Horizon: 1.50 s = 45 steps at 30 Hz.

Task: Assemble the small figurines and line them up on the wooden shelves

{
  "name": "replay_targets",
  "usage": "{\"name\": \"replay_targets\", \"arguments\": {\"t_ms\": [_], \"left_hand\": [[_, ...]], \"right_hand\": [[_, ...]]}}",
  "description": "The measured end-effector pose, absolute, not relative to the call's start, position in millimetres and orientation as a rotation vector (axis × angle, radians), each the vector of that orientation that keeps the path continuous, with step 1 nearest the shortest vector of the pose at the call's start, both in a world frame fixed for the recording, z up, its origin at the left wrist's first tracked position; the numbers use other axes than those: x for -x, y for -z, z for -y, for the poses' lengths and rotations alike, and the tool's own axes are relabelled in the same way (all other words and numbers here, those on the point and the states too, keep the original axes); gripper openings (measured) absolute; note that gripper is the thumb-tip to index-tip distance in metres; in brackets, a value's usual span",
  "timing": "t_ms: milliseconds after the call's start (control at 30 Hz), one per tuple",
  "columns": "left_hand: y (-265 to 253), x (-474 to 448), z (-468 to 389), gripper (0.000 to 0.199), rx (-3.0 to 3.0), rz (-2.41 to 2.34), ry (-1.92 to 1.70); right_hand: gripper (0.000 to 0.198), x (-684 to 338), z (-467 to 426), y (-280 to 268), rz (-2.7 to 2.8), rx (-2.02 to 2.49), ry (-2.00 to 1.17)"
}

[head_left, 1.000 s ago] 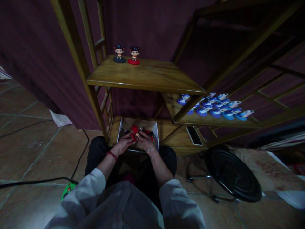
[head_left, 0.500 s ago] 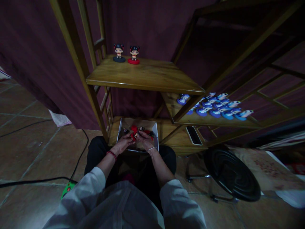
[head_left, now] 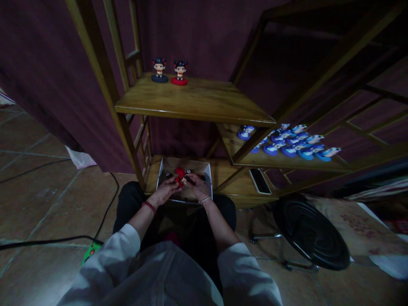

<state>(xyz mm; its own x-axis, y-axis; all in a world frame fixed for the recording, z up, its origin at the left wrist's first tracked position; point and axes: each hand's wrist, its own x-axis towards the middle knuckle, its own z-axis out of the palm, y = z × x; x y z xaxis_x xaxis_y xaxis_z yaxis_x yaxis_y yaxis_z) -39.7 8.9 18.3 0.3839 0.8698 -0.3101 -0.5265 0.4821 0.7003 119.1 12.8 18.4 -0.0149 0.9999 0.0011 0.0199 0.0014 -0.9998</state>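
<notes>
A white-walled box (head_left: 208,180) rests on the low wooden shelf between my knees, with several red-and-black pieces inside. Over it, my left hand (head_left: 166,190) is closed on the red base of a small figurine (head_left: 180,182). My right hand (head_left: 198,187) grips the figurine's other end, its fingers bent round the dark head. Behind the figurine, a round red piece (head_left: 179,171) lies in the box. Two finished-looking black-haired figurines stand on the shelf above: one on a dark base (head_left: 159,78), one on a red base (head_left: 179,81).
Several blue-and-white figurines (head_left: 295,144) stand on the right-hand shelf. A phone (head_left: 259,181) lies on the low shelf. The upper shelf board (head_left: 197,102) juts out above the box. A black round stool (head_left: 310,233) is at right; a cable (head_left: 47,242) crosses the floor at left.
My right hand has shifted slightly right, and its fingers have curled more round the figurine. My left hand stays nearly in place.
</notes>
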Motion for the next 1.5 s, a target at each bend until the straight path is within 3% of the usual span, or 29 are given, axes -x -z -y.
{"name": "replay_targets", "arguments": {"t_ms": [433, 1500], "left_hand": [[-44.0, 38.2, -2.8, 0.033, -0.621, -0.672, -0.974], [-50.1, 43.9, 4.7, 0.044, -0.829, -0.694, -1.074]], "right_hand": [[0.029, -124.9, -7.4, -57.8, 1.527, 1.236, -1.056], [0.021, -106.7, -1.2, -66.6, 1.597, 1.482, -0.820]]}}
